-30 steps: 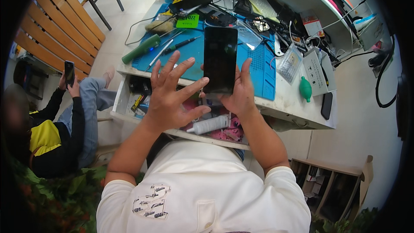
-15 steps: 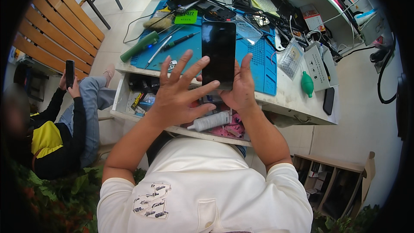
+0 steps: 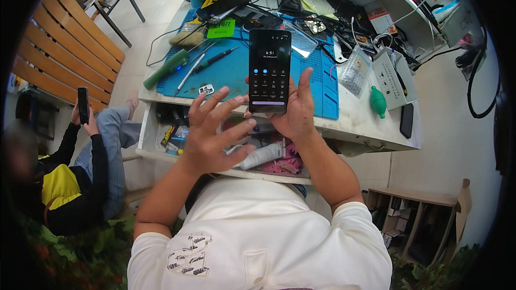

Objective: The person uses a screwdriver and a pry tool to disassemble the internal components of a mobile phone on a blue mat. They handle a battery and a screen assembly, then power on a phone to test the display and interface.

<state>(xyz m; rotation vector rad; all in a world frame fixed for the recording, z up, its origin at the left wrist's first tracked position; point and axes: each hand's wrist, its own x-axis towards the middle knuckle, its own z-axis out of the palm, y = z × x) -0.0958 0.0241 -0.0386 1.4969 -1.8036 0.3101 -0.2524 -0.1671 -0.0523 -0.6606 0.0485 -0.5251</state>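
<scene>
My right hand holds a black phone upright over the desk, its screen lit with a clock and rows of round icons. My left hand hovers at the phone's lower left, fingers spread, holding nothing. Under them lie a blue work mat and an open drawer containing a white tube and pink items. On the mat rest a green cylindrical tool, a black pen-like tool, a white thin tool and a small white part.
Cables, electronics and a green card crowd the desk's back. At right are a green air blower, a box, another phone and a low shelf. A seated person holds a phone at left beside a wooden slatted panel.
The held phone's dark screen has lit up with icons. My left hand has moved slightly down, its fingers now off the screen.
</scene>
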